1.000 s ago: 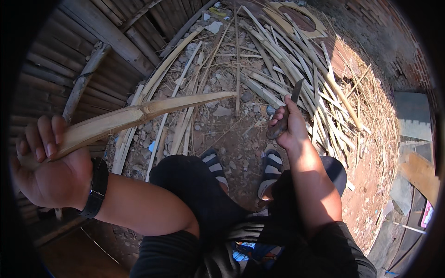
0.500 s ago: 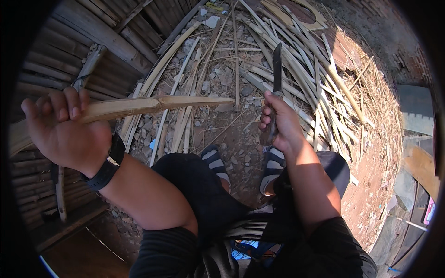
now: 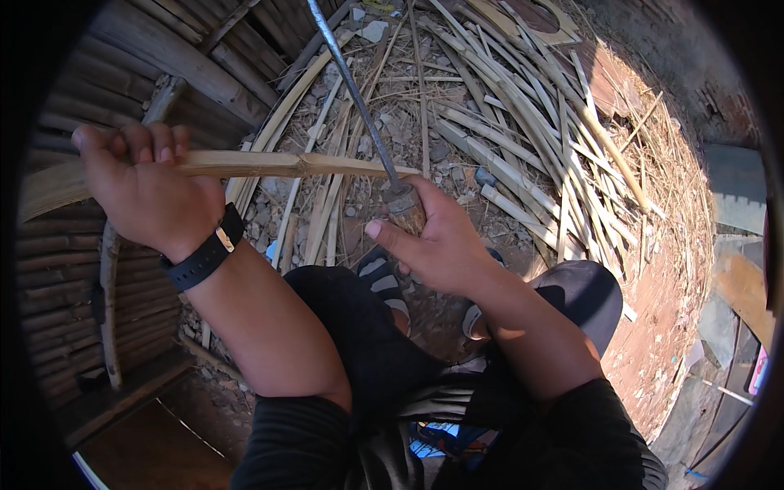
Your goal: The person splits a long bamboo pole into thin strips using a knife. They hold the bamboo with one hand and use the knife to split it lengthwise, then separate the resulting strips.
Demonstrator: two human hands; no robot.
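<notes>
My left hand, with a dark watch band at the wrist, is wrapped around a split bamboo piece. The bamboo lies across the view, running from the left side to its narrow end near my right hand. That hand grips a long knife by its wooden handle. Seen nearly edge-on, the blade points up and to the left, passing across the bamboo's narrow end. Whether blade and bamboo touch, I cannot tell.
Several loose bamboo strips lie piled on the stony ground ahead and to the right. A bamboo slat wall stands close on the left. My sandalled foot shows below the hands. Flat sheets lie at the far right.
My right hand has moved left with the knife, and the blade has turned from upright to slanting up-left. The left hand and the bamboo have shifted slightly up and right.
</notes>
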